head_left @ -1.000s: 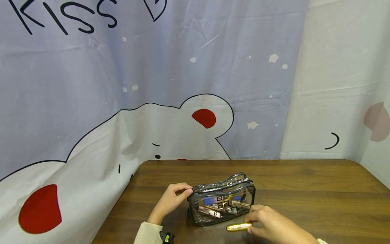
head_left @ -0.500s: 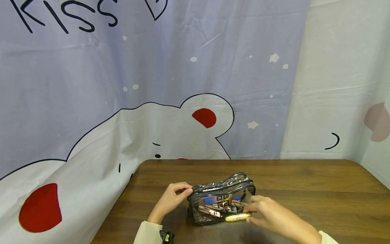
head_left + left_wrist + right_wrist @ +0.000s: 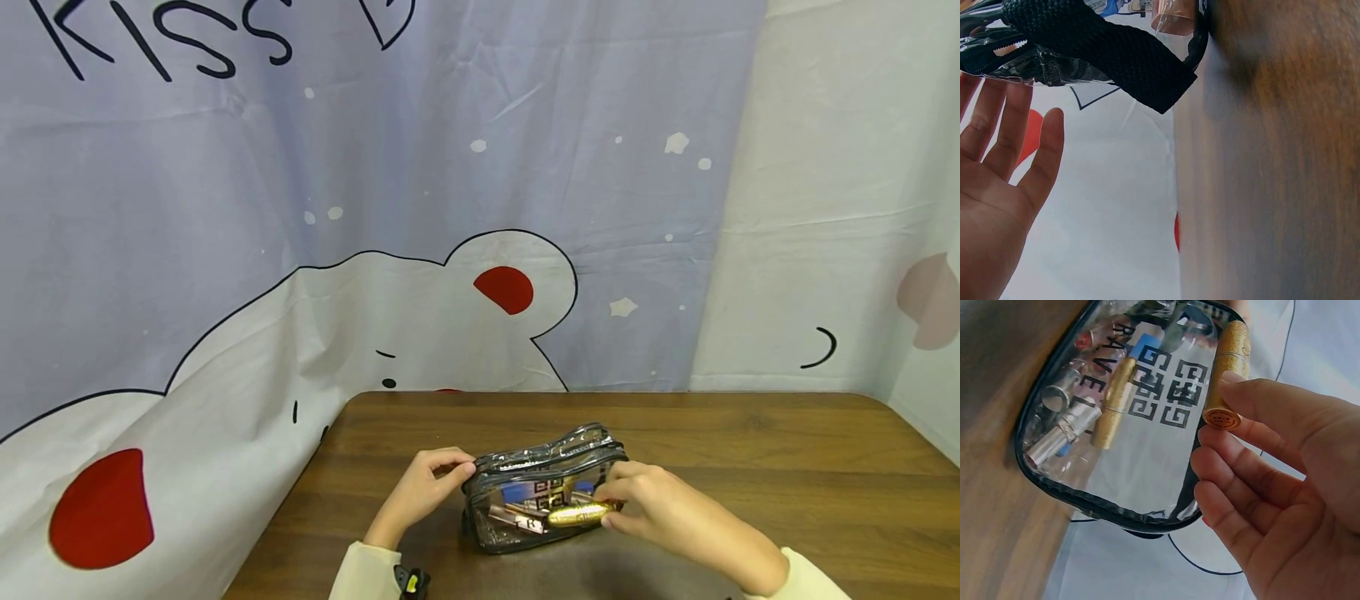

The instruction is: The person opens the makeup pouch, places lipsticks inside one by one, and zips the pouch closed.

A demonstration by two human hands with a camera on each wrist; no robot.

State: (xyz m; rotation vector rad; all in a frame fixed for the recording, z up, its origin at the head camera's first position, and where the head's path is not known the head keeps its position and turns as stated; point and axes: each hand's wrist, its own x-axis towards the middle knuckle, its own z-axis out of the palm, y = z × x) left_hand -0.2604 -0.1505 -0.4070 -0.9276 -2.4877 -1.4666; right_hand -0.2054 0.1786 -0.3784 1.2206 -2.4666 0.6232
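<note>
A clear travel pouch with black trim (image 3: 540, 455) stands on the wooden table. Under its zip top, my left hand (image 3: 422, 493) pinches the upper left corner between thumb and fingers; in the left wrist view, that hand (image 3: 997, 200) reaches up to the zipper edge near a black strap (image 3: 1110, 56). Between right thumb and fingers, a gold mascara tube (image 3: 573, 514) is held in front of the pouch's right half. The right hand (image 3: 1297, 469) has its lower fingers loosely bent beside the pouch. Another gold tube (image 3: 1114, 403) and several rose-gold tubes show through the clear side.
The brown table (image 3: 750, 467) extends to the right and behind the pouch. A printed curtain (image 3: 375, 167) hangs behind the table's far edge. A dark watch (image 3: 411, 582) is on the left wrist.
My right hand has raised the gold mascara tube from below the pouch's front bottom edge to midway up its front. The left hand stays on the pouch corner.
</note>
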